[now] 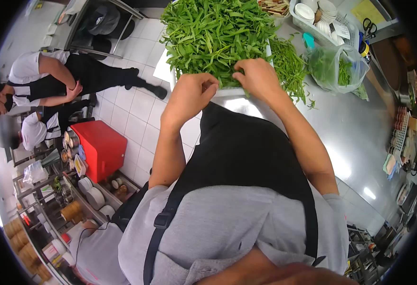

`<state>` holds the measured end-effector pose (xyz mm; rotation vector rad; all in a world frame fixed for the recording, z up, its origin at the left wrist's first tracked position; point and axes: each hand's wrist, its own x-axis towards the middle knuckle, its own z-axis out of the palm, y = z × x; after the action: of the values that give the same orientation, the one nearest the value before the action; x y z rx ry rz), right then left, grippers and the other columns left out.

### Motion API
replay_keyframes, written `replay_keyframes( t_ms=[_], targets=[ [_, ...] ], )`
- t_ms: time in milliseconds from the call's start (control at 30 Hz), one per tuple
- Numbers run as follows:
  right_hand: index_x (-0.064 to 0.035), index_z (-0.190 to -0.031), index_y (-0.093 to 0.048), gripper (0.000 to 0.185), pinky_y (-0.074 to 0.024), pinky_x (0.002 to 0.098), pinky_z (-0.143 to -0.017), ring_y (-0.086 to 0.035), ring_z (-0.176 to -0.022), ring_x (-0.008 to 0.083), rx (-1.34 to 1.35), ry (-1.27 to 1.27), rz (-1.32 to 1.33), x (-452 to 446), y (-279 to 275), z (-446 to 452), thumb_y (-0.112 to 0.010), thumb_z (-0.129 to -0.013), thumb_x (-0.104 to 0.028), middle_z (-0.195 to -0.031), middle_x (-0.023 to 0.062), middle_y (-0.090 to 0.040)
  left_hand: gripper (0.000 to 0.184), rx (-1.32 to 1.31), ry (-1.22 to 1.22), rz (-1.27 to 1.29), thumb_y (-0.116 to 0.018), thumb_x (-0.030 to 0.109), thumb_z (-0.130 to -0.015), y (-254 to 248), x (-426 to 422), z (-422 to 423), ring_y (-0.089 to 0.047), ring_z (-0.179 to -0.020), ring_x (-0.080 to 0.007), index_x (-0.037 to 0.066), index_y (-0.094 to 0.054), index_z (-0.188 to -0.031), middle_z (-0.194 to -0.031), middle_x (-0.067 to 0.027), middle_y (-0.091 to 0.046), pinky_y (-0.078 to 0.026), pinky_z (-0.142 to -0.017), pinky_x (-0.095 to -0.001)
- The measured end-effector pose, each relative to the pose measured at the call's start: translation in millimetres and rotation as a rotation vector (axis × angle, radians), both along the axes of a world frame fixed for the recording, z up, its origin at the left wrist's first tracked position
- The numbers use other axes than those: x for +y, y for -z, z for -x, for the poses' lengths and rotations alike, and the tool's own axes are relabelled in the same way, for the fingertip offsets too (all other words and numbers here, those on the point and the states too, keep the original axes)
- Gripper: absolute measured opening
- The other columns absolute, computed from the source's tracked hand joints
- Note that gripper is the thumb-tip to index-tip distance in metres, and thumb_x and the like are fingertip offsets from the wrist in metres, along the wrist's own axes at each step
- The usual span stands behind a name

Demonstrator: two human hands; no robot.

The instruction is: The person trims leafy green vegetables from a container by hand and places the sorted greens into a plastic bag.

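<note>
A big heap of long-leafed greens [218, 35] fills a white tub [230, 92] in front of me. My left hand [194, 97] is at the tub's near left edge, its thumb and fingers curled together. On the near right side, my right hand [258, 78] bends its fingers and thumb in against the leaves, closed as in a pinch. Whatever either hand pinches is too small or hidden to make out. More loose greens [289, 61], with thinner stems, lie on the steel counter just right of the tub.
A clear plastic bag [336, 69] with greens and a white basket [313, 21] of small dishes stand at the right of the counter [332, 128]. Scissors [369, 27] lie behind. To the left are a red box [99, 149], shelving and co-workers, one leaning with arms folded [59, 78].
</note>
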<state>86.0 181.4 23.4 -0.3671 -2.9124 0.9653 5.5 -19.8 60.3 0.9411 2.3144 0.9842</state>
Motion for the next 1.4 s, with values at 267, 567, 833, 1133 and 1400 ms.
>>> replay_keyframes(
  t_ms=[267,567,833,1133,1400],
  targets=[
    [-0.0069,-0.104,-0.074,0.020,-0.0508,0.0446,-0.078,-0.062,-0.092,0.0340,0.408,-0.091,0.064,1,6,23,-0.069,-0.085,-0.005,-0.100,0.0131,-0.053,0.013,0.126,-0.366,-0.325,-0.070,0.008,-0.096,-1,20,9,-0.052,-0.063,-0.0026,-0.005,-0.073,-0.098,-0.072,0.0017,-0.065,-0.043,-0.057,-0.0204],
    [-0.0036,-0.104,-0.078,0.015,-0.0503,0.0242,-0.071,-0.061,-0.075,0.0078,0.586,0.206,0.685,64,-15,-6,-0.076,-0.090,-0.009,-0.101,0.0031,-0.073,0.012,0.162,-0.345,-0.342,-0.074,0.006,-0.090,22,7,8,-0.055,-0.062,-0.0061,-0.002,-0.076,-0.100,-0.076,-0.0036,-0.069,-0.045,-0.058,-0.0225],
    [0.0016,-0.117,-0.069,0.025,-0.0539,0.0257,-0.075,-0.063,-0.077,0.0090,0.411,0.380,0.975,92,12,-39,-0.070,-0.098,-0.015,-0.097,0.0068,-0.074,0.027,0.249,-0.273,-0.069,-0.082,0.023,-0.082,48,51,3,-0.064,-0.057,-0.0142,-0.002,-0.077,-0.090,-0.066,-0.0100,-0.071,-0.053,-0.058,-0.0295],
    [-0.0002,-0.117,-0.067,0.022,-0.0545,0.0288,-0.077,-0.067,-0.081,0.0137,0.312,0.234,1.306,75,5,-56,-0.062,-0.104,-0.017,-0.100,0.0114,-0.075,0.017,0.007,-0.436,-0.434,-0.074,0.012,-0.091,37,46,-4,-0.058,-0.062,-0.0117,-0.003,-0.077,-0.099,-0.074,-0.0044,-0.067,-0.048,-0.060,-0.0257],
    [-0.0007,-0.118,-0.067,0.021,-0.0539,0.0301,-0.085,-0.068,-0.092,0.0141,0.428,0.153,1.191,62,4,-59,-0.065,-0.100,-0.011,-0.103,0.0083,-0.074,0.021,-0.205,-0.195,-0.697,-0.068,0.006,-0.099,9,68,-33,-0.063,-0.078,-0.0109,-0.005,-0.072,-0.116,-0.105,-0.0097,-0.071,-0.054,-0.071,-0.0233]
  ],
)
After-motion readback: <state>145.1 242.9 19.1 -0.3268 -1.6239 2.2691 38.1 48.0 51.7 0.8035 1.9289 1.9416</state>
